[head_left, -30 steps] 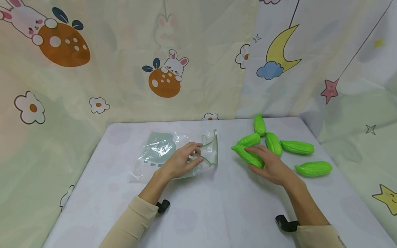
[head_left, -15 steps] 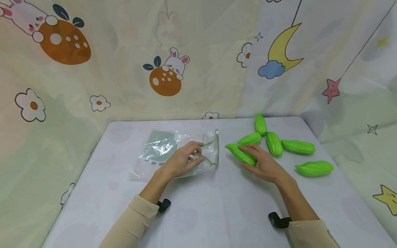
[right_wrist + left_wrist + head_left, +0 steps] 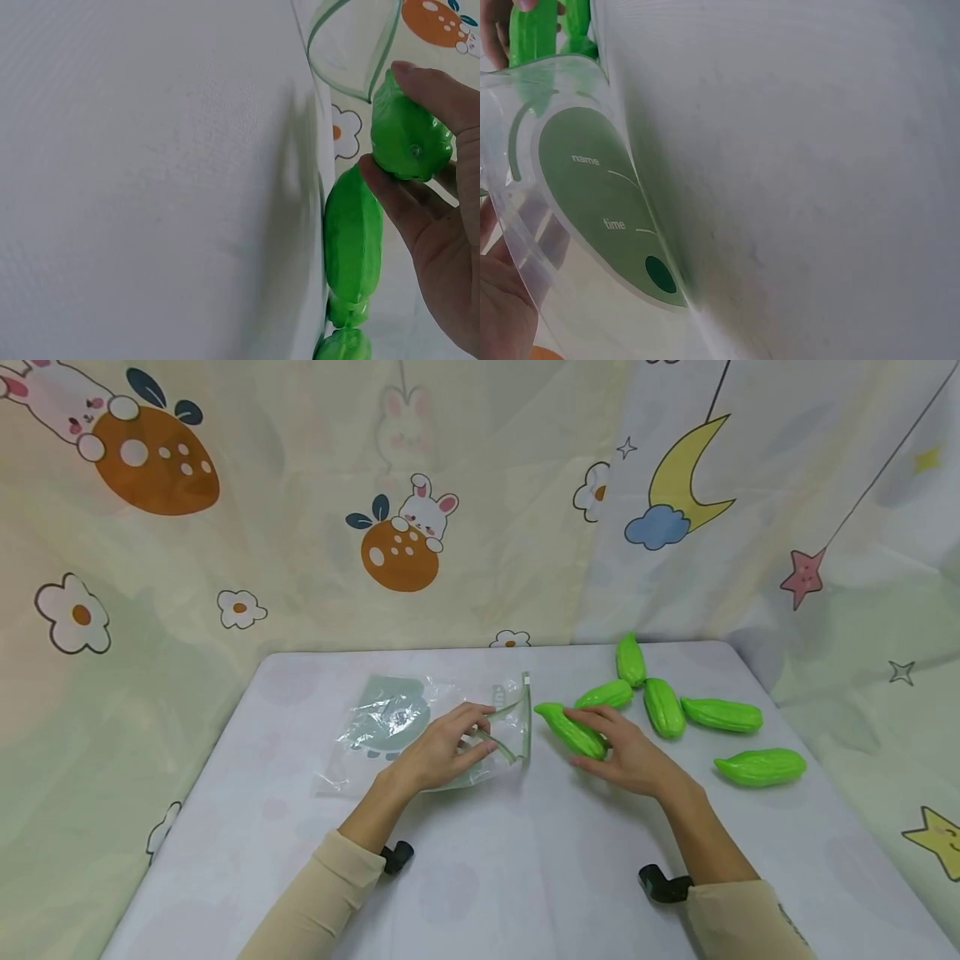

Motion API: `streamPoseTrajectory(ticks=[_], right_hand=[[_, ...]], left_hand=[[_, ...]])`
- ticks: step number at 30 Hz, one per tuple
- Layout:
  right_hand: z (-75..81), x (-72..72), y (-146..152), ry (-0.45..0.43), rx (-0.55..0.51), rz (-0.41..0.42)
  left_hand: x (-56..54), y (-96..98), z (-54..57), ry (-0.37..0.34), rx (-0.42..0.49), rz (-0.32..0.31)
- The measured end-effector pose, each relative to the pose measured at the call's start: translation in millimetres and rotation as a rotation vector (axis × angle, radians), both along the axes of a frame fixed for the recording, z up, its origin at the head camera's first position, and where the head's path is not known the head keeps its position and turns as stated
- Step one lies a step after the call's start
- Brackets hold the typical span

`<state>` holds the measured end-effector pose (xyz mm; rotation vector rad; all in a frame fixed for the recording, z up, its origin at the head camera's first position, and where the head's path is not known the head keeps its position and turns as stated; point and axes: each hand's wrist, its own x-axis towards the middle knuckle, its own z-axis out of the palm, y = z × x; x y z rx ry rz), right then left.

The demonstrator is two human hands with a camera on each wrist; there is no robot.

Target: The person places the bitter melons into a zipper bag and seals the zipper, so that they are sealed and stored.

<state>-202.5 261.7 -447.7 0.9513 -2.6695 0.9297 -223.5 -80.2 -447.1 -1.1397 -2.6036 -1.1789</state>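
Observation:
A clear plastic zip bag (image 3: 382,718) with a pale green print lies flat, its mouth (image 3: 517,727) spread open toward the right. My left hand (image 3: 442,747) holds the bag at that mouth, thumb and fingers parted at its two edges. In the left wrist view the bag's green label (image 3: 592,187) reads "name" and "time". My right hand (image 3: 630,752) grips a bright green bitter melon (image 3: 570,729) between thumb and fingers. The melon's tip points at the bag's mouth, a short gap away. Its blunt end (image 3: 412,146) faces the camera in the right wrist view.
Several more bitter melons lie on the right: one behind the held melon (image 3: 606,694), others at the back (image 3: 630,660), beside it (image 3: 663,708), farther right (image 3: 722,715) and nearer the right edge (image 3: 761,767). A white cloth covers the table (image 3: 495,868). A printed curtain (image 3: 300,527) hangs behind.
My right hand has moved left with the bitter melon, away from the other melons and closer to the bag's mouth. The left hand and bag have stayed in place.

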Motion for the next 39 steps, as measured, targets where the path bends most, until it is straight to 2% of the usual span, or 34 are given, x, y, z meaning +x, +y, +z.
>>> streamPoseTrajectory(ticks=[27, 33, 39], right_hand=[[-5.3, -18.9, -20, -0.042, 0.021, 0.040], [-0.3, -24.9, -19, -0.077, 0.003, 0.011], [-2.1, -29.1, -21, -0.080, -0.018, 0.062]], left_hand=[[-1.7, -1.2, 0.5, -0.020, 0.013, -0.004], [-4.0, -0.5, 3.0, -0.014, -0.021, 0.006], [-2.7, -2.5, 1.4, -0.049, -0.021, 0.022]])
